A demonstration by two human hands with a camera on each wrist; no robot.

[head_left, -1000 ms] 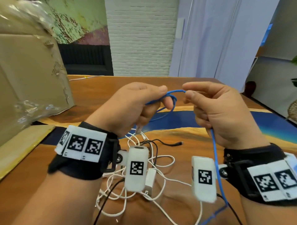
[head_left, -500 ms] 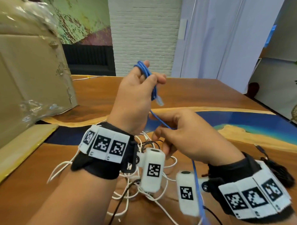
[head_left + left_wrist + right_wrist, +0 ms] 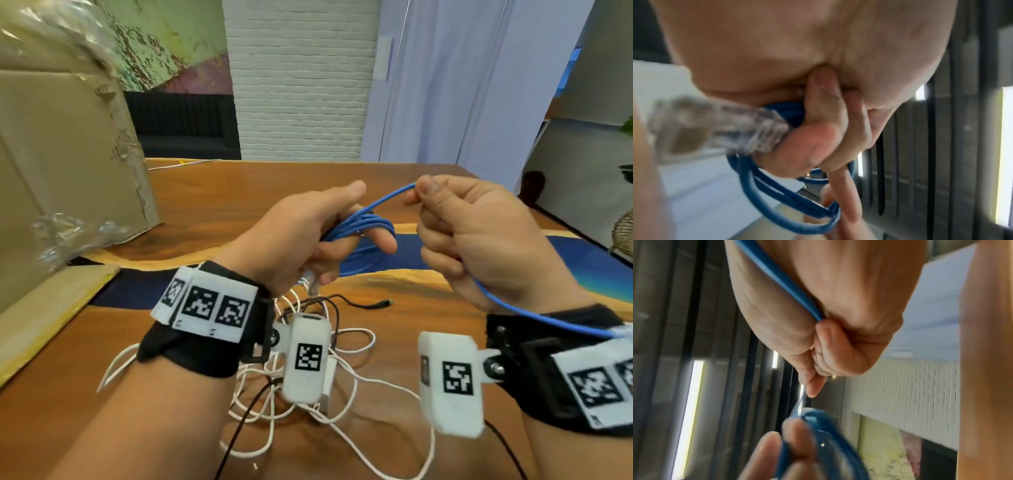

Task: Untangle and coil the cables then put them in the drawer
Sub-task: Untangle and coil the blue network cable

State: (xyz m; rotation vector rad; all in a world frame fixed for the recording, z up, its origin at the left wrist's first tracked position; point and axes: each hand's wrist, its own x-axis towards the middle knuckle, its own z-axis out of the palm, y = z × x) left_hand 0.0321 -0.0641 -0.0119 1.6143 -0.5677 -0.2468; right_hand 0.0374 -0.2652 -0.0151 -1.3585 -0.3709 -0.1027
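A blue network cable (image 3: 359, 221) is wound in several loops around the fingers of my left hand (image 3: 318, 233), held above the table. The left wrist view shows those loops (image 3: 789, 199) and the clear plug (image 3: 719, 126) against my curled fingers. My right hand (image 3: 455, 233) pinches the free strand (image 3: 387, 197) just right of the coil. The rest of the blue cable (image 3: 534, 317) runs out past my right wrist to its clear plug (image 3: 616, 331). In the right wrist view the strand (image 3: 781, 279) crosses my palm. White and black cables (image 3: 346, 373) lie tangled on the table below.
A large cardboard box (image 3: 65, 164) with plastic wrap stands at the left on the wooden table (image 3: 239, 192). A black cable end (image 3: 385, 303) lies near the table's blue band (image 3: 582, 263). A flat cardboard piece (image 3: 44, 308) lies at the left front.
My left hand has come down from its raised position with more blue loops around its fingers. My right hand has risen to the coil's right, pinching the strand.
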